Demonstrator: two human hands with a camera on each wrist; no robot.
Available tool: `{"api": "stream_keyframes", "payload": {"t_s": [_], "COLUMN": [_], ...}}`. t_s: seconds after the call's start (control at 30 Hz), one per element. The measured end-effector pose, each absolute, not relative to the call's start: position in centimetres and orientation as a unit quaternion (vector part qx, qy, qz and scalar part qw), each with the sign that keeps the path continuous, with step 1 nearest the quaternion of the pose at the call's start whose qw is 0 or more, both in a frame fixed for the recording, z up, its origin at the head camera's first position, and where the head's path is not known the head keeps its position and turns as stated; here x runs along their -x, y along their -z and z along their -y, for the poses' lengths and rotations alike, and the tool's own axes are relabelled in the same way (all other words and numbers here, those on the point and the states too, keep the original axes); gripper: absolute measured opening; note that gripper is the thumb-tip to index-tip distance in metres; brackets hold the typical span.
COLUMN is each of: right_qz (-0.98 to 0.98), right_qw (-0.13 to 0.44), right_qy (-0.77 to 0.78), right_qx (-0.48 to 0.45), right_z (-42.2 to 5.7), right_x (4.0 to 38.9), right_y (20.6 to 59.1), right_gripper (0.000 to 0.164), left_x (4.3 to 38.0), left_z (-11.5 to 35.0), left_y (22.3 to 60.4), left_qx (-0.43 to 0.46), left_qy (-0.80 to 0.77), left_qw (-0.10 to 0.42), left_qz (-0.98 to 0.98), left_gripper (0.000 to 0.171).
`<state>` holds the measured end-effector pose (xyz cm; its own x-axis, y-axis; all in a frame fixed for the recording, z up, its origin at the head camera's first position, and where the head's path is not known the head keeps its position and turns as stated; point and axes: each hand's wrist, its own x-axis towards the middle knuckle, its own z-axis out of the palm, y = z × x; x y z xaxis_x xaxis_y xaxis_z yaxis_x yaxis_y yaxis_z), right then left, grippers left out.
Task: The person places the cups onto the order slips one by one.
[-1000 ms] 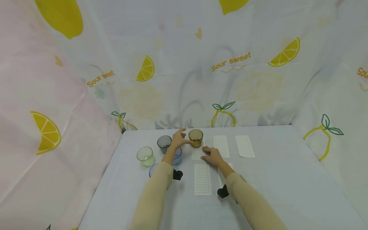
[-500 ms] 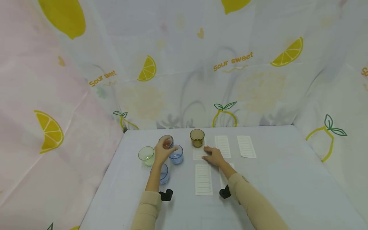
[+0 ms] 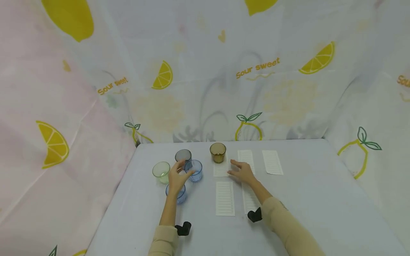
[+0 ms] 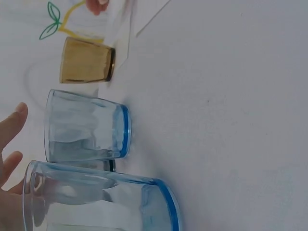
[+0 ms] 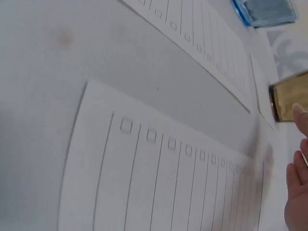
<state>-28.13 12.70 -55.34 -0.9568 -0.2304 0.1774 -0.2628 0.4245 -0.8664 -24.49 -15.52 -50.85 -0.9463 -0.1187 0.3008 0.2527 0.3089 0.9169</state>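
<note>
In the head view my left hand (image 3: 176,179) hovers among the glasses, thumb and fingers spread near the rim of the farther blue glass (image 3: 196,174). The left wrist view has its fingertips (image 4: 20,109) apart from that glass, level with its rim. A nearer blue glass (image 3: 180,196) stands below the hand, a green glass (image 3: 160,175) to its left, and a grey glass (image 3: 183,154) behind. An amber glass (image 3: 218,153) stands upright on the far end of a lined paper card (image 3: 221,171). Beside that card my right hand (image 3: 243,172) is held with fingers parted, holding nothing.
Several more lined cards lie on the white table (image 3: 314,199): one in front (image 3: 225,199), another under the right forearm (image 3: 250,199), two farther back, including the rightmost card (image 3: 273,162). A lemon-printed cloth (image 3: 205,89) hangs behind the table.
My left hand has let go of the amber glass and moved left, passing over the grey glass, then nearer to the farther blue glass. My right hand has shifted slightly right.
</note>
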Motion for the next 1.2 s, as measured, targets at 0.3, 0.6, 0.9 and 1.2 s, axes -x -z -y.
{"api": "stream_keyframes", "payload": {"t_s": [0.3, 0.6, 0.9, 1.2], "right_qz": [0.861, 0.882, 0.884, 0.9], "right_qw": [0.011, 0.037, 0.053, 0.09], "right_qy": [-0.496, -0.459, -0.452, -0.405], "right_qx": [-0.11, -0.103, -0.108, -0.133], "right_z": [-18.1, -20.1, -19.6, -19.6], "right_x": [26.8, 26.3, 25.6, 26.6], "right_y": [54.9, 56.1, 56.9, 56.6], "right_gripper": [0.054, 0.054, 0.053, 0.046], "left_x": [24.8, 25.3, 25.2, 25.1], "left_z": [15.4, 14.4, 13.8, 13.8], "left_y": [49.8, 49.9, 49.5, 49.4], "left_qx": [0.048, 0.025, 0.006, 0.002], "left_qy": [0.434, 0.37, 0.362, 0.363], "left_qw": [0.071, 0.026, 0.028, 0.024], "left_qz": [0.897, 0.928, 0.932, 0.931], "left_gripper": [0.083, 0.097, 0.093, 0.091]}}
